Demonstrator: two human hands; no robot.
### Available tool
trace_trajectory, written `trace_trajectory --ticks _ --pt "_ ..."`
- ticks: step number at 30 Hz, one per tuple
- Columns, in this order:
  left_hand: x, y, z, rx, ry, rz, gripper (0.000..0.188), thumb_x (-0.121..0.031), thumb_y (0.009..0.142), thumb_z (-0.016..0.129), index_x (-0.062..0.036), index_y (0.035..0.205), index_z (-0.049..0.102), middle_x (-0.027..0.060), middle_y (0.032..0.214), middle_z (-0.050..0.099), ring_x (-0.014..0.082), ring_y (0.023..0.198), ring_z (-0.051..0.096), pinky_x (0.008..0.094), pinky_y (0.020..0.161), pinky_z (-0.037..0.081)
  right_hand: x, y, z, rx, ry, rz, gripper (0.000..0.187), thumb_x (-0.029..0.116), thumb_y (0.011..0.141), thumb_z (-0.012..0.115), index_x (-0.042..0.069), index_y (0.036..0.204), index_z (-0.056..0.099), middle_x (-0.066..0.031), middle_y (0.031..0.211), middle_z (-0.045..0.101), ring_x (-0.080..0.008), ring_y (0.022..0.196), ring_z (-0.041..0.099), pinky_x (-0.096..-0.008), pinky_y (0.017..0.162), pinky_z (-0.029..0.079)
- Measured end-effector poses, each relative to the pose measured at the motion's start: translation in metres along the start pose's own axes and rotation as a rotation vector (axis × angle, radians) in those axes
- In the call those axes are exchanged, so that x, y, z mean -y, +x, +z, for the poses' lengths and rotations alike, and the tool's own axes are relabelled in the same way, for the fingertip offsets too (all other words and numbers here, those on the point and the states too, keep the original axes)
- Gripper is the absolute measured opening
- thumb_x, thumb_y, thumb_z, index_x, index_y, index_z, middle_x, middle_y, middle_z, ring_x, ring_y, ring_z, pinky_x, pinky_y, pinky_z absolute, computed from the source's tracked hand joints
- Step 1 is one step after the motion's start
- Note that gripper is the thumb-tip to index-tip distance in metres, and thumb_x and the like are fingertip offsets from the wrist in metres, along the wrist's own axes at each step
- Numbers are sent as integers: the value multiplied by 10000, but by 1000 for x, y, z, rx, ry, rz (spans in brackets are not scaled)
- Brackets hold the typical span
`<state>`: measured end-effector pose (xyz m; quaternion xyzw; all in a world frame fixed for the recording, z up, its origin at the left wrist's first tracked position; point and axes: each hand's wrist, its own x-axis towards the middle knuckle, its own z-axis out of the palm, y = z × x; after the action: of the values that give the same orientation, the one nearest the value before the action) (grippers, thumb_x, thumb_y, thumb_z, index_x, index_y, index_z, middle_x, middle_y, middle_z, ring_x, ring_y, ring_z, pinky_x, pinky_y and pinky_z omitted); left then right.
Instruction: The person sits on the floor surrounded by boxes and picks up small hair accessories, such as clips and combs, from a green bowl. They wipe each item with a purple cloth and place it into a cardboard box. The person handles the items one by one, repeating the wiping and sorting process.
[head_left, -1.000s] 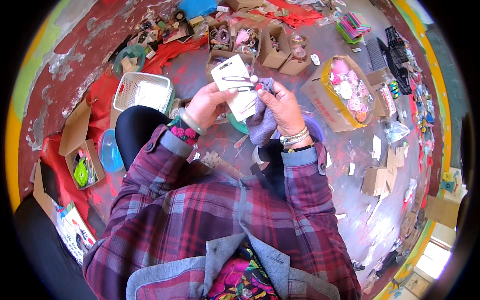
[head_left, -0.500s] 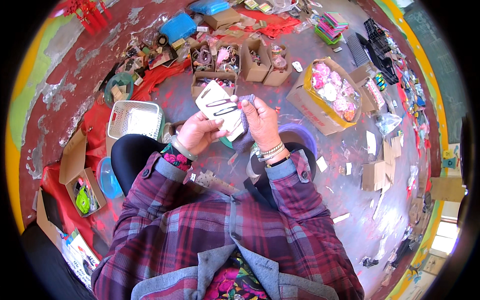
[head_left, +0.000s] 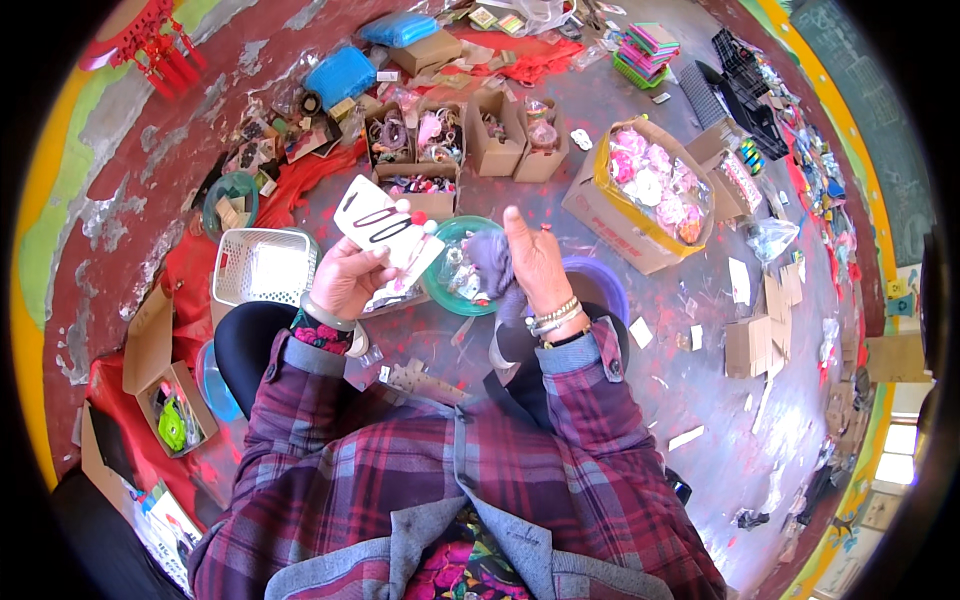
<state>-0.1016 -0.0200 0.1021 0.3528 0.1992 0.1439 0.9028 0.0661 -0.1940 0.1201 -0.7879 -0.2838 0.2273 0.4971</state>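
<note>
From the head camera, my left hand is closed around a white card with long dark hair clips fastened across it — the card sticks up and away from my fingers, tilted toward the row of small cardboard boxes beyond. My right hand stands just beside it, fingers raised and loose; a purple cloth lies against its palm side, though I cannot tell whether I actually grip it. Between and just past my two hands sits a green round bowl of small trinkets. Left of my left hand rests a white mesh basket. Further off beyond my right hand is a large carton full of pink and white pieces.
</note>
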Motion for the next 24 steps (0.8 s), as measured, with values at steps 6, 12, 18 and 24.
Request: trace_trajectory --ticks 6,12,18,24 --pt "-3 4 -3 5 23 18 415 -11 775 534 -19 1180 443 73 1072 555 120 790 583 179 570 486 6 -14 -3 11 -189 -189 97 72 656 567 37 739 532 -110 726 542 -298 703 552 -335 626 431" --pt "-2 10 4 48 49 -10 446 -51 749 567 5 1173 439 94 975 587 114 659 571 187 521 447 -1 4 4 201 124 -193 205 -32 615 482 7 810 535 -81 757 572 -200 771 564 -261 712 424" --pt "-6 25 -3 0 111 -3 470 -58 759 557 3 1204 418 72 958 594 72 558 507 178 498 399 17 20 4 430 389 30 190 111 731 587 -21 865 560 -20 738 553 -85 730 515 -214 657 415" --pt "-2 37 -22 -12 81 -75 455 -39 772 535 3 1209 414 79 1013 580 53 557 499 179 507 410 12 35 24 508 356 23 427 311 750 649 -32 989 565 -49 787 575 -81 718 513 -224 647 420"
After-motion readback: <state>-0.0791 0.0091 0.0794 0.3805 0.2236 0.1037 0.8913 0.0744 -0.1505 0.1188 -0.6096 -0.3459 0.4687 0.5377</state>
